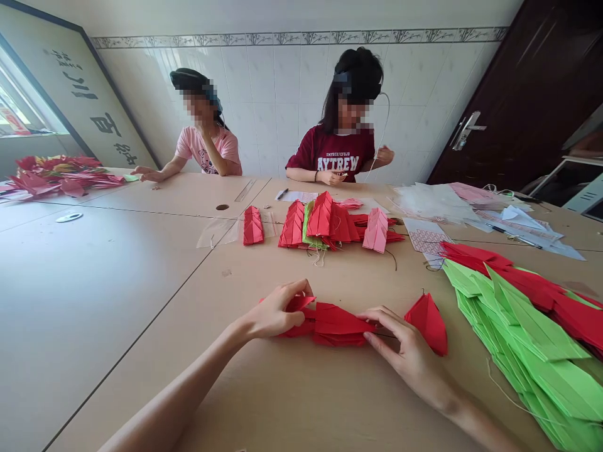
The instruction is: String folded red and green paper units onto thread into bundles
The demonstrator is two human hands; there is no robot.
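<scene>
Red folded paper pieces (336,323) lie in a row on the table in front of me. My left hand (280,311) grips the left end, thumb and fingers closed on a red flap. At the right end, my right hand (400,336) pinches the pointed tip of the same row between thumb and fingers. Just past my right hand sits a separate red folded paper piece (426,323) with a dark string at its top. A dark string also shows near my right fingertips; where it runs is partly hidden.
Flattened red, green and pink folded paper bundles (330,223) lie ahead. Green folded papers (527,351) and red ones are heaped at right. Clear plastic bags (428,201) and printed sheets lie behind. Two people (346,150) sit across the table; another colourful paper pile (61,176) is far left.
</scene>
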